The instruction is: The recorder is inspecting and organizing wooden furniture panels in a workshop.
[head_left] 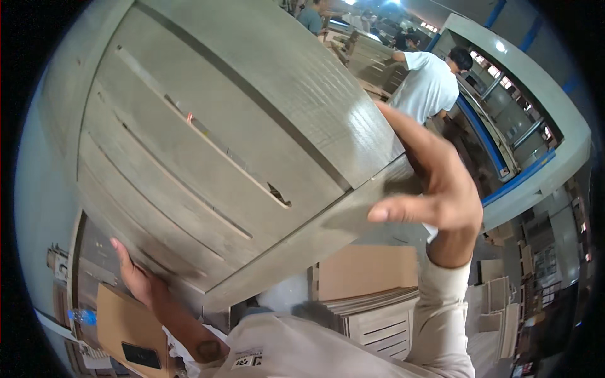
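Observation:
A large grey-beige wooden panel (220,113) with several long slots and a raised border fills the upper left and middle, tilted in front of me. My right hand (444,183) grips its right corner, thumb on the near side and fingers out of sight behind the edge. Down at the lower left, my left hand (140,277) holds the panel's edge, its thumb showing and the other fingers mostly hidden by the wood. Both arms are spread wide around the piece.
Below the panel stand stacked brown boards (365,271) and a slotted panel (384,334). A cardboard box (113,321) with a dark phone (141,355) and a plastic bottle (82,317) are lower left. A co-worker in white (425,82) stands beside a large machine (570,120).

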Motion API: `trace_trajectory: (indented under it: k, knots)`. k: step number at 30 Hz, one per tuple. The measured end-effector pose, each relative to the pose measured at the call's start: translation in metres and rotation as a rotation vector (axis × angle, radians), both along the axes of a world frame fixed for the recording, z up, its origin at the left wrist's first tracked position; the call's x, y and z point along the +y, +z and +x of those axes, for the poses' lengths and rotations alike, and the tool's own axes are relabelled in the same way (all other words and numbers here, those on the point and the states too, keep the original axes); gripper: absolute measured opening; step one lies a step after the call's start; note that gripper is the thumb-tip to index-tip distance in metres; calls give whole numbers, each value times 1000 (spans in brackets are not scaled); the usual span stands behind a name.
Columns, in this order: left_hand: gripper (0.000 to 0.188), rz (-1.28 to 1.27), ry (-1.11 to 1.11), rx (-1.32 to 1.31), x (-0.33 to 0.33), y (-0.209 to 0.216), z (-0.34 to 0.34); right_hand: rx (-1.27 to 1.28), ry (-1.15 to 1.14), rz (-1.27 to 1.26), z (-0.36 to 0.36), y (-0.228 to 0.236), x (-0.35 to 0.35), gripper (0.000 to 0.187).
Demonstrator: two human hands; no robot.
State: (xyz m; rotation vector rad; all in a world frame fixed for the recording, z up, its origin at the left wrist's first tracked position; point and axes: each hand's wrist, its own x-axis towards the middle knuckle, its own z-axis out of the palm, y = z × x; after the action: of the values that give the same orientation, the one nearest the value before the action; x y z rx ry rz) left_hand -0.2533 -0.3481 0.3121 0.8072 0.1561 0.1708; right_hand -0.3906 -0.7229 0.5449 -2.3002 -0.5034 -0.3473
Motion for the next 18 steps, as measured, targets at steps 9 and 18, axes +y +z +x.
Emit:
trace_trajectory:
  k: [9, 18]
  knots:
    - [56, -156, 27, -84, -30, 40, -26, -229, -279, 62, -65, -11, -11, 72]
    - [50, -175, 40, -110, -37, 55, -28, -237, -329, 39, -89, -12, -16, 55]
